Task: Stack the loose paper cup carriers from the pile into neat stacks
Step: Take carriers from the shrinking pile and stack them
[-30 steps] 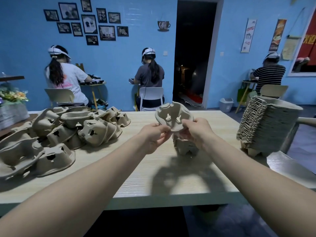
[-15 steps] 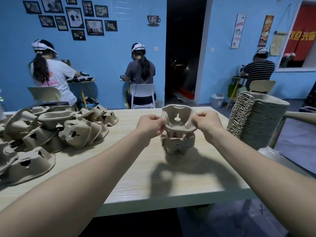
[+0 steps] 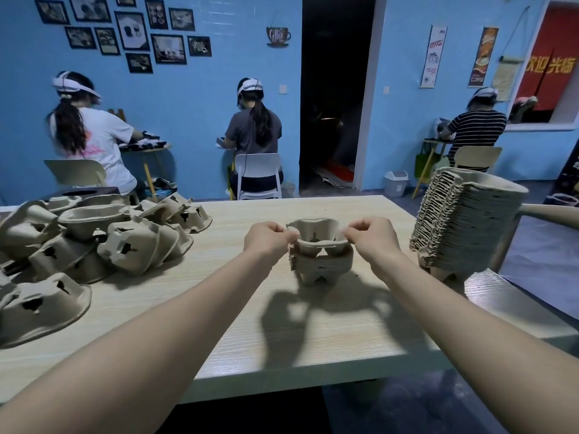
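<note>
Lowered from mid-air, the carrier [image 3: 316,238] now sits nested on the short stack [image 3: 319,264] at table centre. Left hand [image 3: 268,239] and right hand [image 3: 371,238] pinch its opposite rims. Seating looks nearly complete; the loose pile [image 3: 94,242] waits far left.

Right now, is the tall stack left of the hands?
No, the tall stack stands right of both hands, and the loose pile lies left.
</note>
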A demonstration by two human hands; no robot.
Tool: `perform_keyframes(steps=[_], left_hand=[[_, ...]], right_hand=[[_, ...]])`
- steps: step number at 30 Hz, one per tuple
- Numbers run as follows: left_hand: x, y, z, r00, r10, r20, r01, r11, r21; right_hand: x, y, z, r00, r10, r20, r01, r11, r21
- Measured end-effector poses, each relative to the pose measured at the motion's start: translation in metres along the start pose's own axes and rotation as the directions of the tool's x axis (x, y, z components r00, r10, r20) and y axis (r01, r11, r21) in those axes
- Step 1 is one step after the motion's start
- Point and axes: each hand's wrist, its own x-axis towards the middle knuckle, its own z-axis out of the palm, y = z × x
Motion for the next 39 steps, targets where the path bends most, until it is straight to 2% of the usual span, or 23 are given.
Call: perform_keyframes(steps=[6,10,15,20,28,35,39], left_hand=[[0.004,-0.008,0.003,1.000,-0.027,-0.014,0.027,1.000,-0.004],[0.003,-0.013,0.006,1.000,0.008,-0.006,-0.008,0.999,0.046],[-0.001,-0.019,0.002,0.985,0.175,-0.011,-0.172,0.975,0.141],[-0.008,-0.038,-0.001,0.931,0.342,0.127,-0.363,0.904,0.227],[-0.012,-0.038,-0.002,0.907,0.390,0.161,-0.421,0.859,0.291],[-0.018,-0.049,-0.050,0.886,0.455,0.089,-0.447,0.787,0.426],[-0.020,-0.067,-0.093,0.909,0.416,0.035,-0.384,0.801,0.458]], right_hand=[[-0.007,0.012,0.000,0.997,-0.056,0.060,0.061,0.995,-0.081],[-0.011,0.014,-0.001,0.986,-0.111,0.125,0.132,0.975,-0.176],[-0.015,0.017,-0.004,0.963,-0.209,0.172,0.243,0.947,-0.211],[-0.021,0.029,-0.005,0.925,-0.282,0.256,0.348,0.898,-0.268],[-0.030,0.020,-0.001,0.928,-0.299,0.222,0.364,0.853,-0.373],[-0.054,-0.011,0.037,0.877,-0.470,0.102,0.470,0.792,-0.389],[-0.071,-0.021,0.082,0.850,-0.495,0.183,0.527,0.791,-0.310]])
